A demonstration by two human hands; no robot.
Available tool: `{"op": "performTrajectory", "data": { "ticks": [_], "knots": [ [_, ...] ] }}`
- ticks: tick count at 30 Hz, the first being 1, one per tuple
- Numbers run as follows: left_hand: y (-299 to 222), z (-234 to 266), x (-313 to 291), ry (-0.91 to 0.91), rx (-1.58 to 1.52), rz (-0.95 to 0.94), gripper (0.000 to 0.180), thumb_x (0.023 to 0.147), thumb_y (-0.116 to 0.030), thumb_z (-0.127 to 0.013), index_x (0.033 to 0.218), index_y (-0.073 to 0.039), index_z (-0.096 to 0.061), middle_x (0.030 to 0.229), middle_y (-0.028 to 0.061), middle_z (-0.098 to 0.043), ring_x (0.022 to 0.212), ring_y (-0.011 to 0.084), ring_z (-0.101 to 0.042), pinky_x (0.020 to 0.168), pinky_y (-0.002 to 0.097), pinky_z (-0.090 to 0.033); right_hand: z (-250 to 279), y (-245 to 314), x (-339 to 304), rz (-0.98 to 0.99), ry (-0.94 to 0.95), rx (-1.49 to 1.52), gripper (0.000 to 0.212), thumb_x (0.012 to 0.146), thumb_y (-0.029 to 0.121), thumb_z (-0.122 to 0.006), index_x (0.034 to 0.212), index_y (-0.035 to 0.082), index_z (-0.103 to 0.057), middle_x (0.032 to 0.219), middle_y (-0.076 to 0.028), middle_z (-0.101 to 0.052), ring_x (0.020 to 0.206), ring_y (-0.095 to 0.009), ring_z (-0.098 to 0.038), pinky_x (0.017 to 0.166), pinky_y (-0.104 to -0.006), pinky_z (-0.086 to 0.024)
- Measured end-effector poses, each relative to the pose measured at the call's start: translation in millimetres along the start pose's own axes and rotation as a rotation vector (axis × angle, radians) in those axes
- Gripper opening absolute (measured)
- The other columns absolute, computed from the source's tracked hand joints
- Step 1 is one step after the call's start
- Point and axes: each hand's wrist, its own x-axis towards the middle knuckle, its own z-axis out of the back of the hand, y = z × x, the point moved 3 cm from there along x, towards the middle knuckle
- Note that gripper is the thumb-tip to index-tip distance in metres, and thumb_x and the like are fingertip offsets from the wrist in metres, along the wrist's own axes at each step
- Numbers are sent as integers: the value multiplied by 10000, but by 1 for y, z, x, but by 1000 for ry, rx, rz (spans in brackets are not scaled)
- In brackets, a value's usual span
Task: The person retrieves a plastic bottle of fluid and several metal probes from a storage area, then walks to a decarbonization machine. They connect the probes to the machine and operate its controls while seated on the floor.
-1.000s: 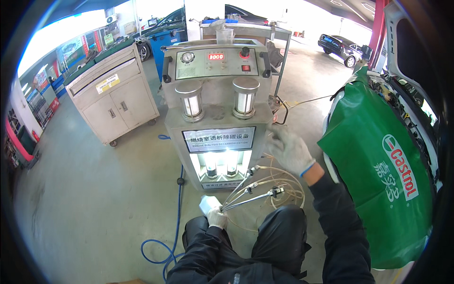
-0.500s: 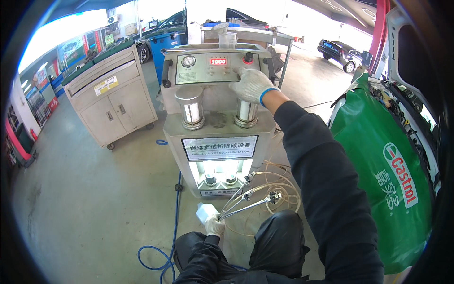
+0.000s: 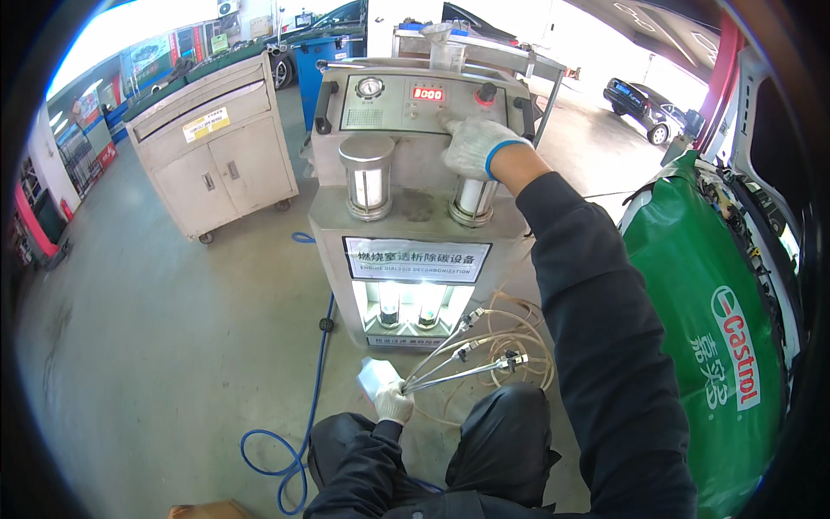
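My right hand [image 3: 477, 149], in a white knit glove with a blue cuff, reaches to the control panel [image 3: 363, 93] of a grey metal machine [image 3: 333, 208]. Its index finger is stretched out to the panel, near small buttons below the red lit display [image 3: 429, 94]; the hand holds nothing, and its other fingers partly curl. Low between my knees, my gloved left hand [image 3: 393, 404] is closed around thin metal tubes [image 3: 458, 374] and a whitish plastic bottle [image 3: 378, 377]. Whether the tube ends sit inside the bottle is hidden by the glove. Clear hoses [image 3: 540, 346] run from the tubes.
Two filter cylinders [image 3: 367, 186] stand on the machine's ledge, over a lit recess. A wheeled cabinet [image 3: 212, 164] is at the left. A blue hose [image 3: 328, 363] crosses the floor. Green sheeting [image 3: 683, 285] covers a car's side at the right. Another car [image 3: 644, 108] stands behind.
The view has shifted slightly, so the machine sits higher and further right. My right index finger stays at the panel, slightly lower. My left hand keeps its hold. A brown object appears at the lower edge.
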Motion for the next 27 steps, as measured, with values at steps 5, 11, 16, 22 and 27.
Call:
{"op": "performTrajectory", "data": {
  "ticks": [5,11,16,22,27],
  "knots": [
    [0,-4,-2,2,47,-21,293,978,-324,-726,790,-101,-750,774,189,-723,775,435,-714,730,542,-557,-6,6,12,75,55,-145,725,920,200,-542,1569,-118,-483,1212,-320,-746,1146,-441,-731,1025,-486,-558],
    [3,-6,-3,-4,3,-23,207,921,-272,-742,836,-85,-769,853,181,-743,832,412,-727,789,517,-571,-27,4,11,238,-118,-366,427,941,109,-560,1287,-41,-762,1454,-306,-652,1190,-465,-724,983,-500,-605],
    [3,-2,-4,6,-45,19,186,911,-268,-745,904,-90,-797,873,188,-747,873,417,-729,806,513,-576,-31,-6,16,163,-153,-155,683,918,266,-533,1546,-3,-533,1451,-353,-620,1306,-461,-648,1117,-454,-508],
    [2,2,-5,32,-9,46,192,909,-280,-751,896,-95,-802,906,184,-751,866,413,-726,802,512,-575,-32,-15,19,-24,-104,165,806,925,318,-500,1689,73,-413,1549,-307,-586,1396,-427,-612,1206,-410,-446],
    [2,3,-4,15,-41,32,225,933,-304,-750,886,-91,-801,905,184,-750,871,410,-722,809,509,-571,-25,-10,14,-32,-92,186,777,933,314,-504,1663,53,-450,1533,-327,-585,1382,-446,-610,1189,-414,-459]
  ]
}}
